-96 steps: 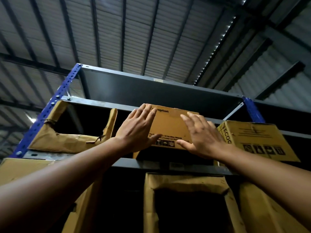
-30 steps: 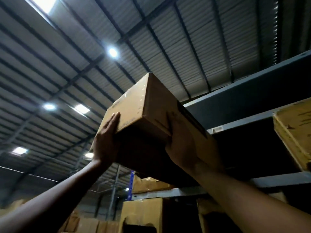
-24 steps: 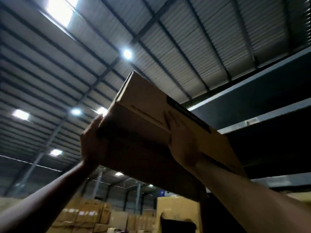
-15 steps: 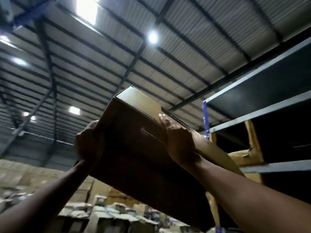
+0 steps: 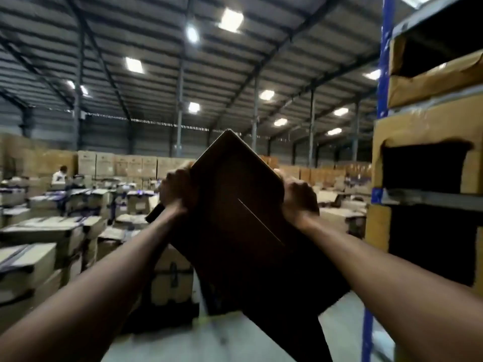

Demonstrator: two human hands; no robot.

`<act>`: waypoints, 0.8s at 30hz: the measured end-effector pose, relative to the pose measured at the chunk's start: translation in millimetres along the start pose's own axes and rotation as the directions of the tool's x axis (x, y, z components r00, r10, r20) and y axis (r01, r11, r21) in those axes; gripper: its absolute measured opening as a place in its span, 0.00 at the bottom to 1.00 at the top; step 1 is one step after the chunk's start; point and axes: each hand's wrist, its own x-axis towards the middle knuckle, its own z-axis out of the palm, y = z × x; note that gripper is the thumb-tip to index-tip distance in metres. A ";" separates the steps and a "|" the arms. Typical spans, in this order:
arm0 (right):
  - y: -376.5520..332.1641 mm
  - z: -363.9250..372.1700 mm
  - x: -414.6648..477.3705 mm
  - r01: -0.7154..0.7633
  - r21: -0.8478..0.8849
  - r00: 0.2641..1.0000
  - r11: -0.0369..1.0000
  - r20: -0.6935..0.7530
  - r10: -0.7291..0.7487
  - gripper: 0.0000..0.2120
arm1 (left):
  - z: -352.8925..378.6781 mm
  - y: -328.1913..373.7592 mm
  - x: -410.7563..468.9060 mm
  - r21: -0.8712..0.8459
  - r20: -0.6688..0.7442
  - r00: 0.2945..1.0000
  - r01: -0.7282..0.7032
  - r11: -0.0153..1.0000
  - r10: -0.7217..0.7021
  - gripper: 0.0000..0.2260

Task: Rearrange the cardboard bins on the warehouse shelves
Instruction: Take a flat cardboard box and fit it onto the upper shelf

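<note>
I hold a cardboard box (image 5: 243,226) in front of me at chest height, tilted with one corner up, its near face in deep shadow. My left hand (image 5: 177,192) grips its left edge with curled fingers. My right hand (image 5: 298,197) grips its right edge the same way. The box is clear of the shelf rack (image 5: 381,74), which stands at the right edge of the view with cut-open cardboard bins (image 5: 423,142) on its levels.
The rack's blue upright and grey shelf beams (image 5: 431,197) are close on my right. Many stacked cartons (image 5: 39,244) fill the floor to the left and ahead. A person (image 5: 58,175) stands far off at the left. Bare concrete floor (image 5: 209,340) lies below the box.
The box has come off the top shelf and down from overhead to chest height. My view has swung left, away from the rack toward the open warehouse floor.
</note>
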 end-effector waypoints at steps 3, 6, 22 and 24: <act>24.6 25.2 -44.3 -0.129 -0.028 0.986 0.991 0.105 0.131 0.25 | 42.2 -11.1 -30.0 0.049 0.007 0.999 -0.037 0.998 0.037 0.10; 49.5 45.8 -97.8 -0.260 -0.010 0.944 0.966 0.209 0.256 0.31 | 78.1 -18.7 -72.4 0.100 0.125 0.992 -0.041 0.994 0.028 0.12; 155.3 88.3 -333.5 -0.658 -0.173 0.618 0.733 0.432 0.657 0.20 | 233.0 -28.1 -256.1 0.014 0.562 0.811 -0.205 0.979 0.162 0.12; 162.8 82.3 -351.8 -0.694 -0.200 0.555 0.692 0.463 0.691 0.22 | 245.5 -25.0 -280.8 -0.003 0.608 0.770 -0.242 0.970 0.194 0.16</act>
